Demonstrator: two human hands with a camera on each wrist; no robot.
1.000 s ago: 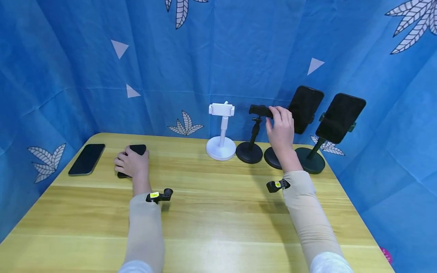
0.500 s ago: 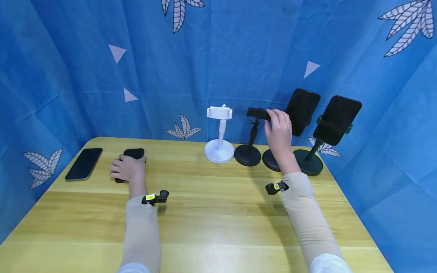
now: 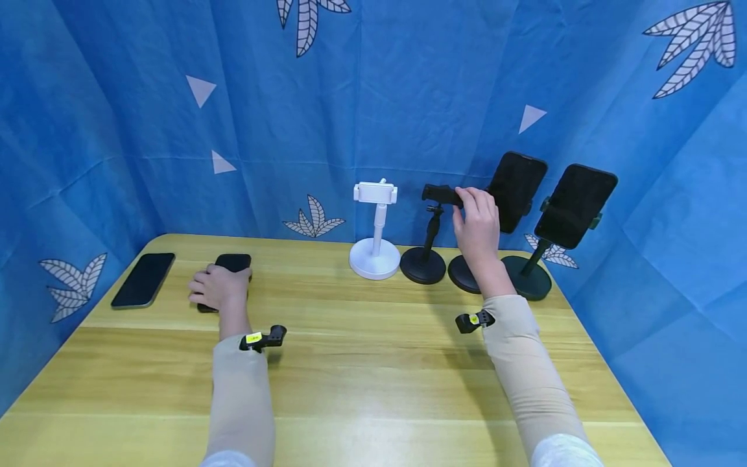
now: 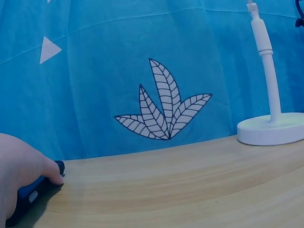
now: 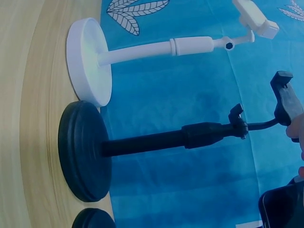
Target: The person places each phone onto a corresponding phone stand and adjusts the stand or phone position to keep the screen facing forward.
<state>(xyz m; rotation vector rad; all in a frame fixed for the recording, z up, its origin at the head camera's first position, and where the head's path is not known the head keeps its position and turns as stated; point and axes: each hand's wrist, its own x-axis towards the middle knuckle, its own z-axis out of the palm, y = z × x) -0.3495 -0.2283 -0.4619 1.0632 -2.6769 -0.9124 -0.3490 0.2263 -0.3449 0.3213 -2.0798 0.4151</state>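
Evidently, the dark flat rectangular phone lies to the left of the left grip, set apart on the yellowish wooden counter. That grip holds a black slab-shaped phone under the palm, thumb along one edge, perhaps because spanning its width secures it. Between the grips stands a white round-based phone stand, its weighted-looking foot likely keeping it upright. The right grip pinches the end of the black bar-shaped clamp atop a black round-based stand, seemingly to steady it. Right of that grip, two black tilted phones sit clamped, probably angled for viewing.
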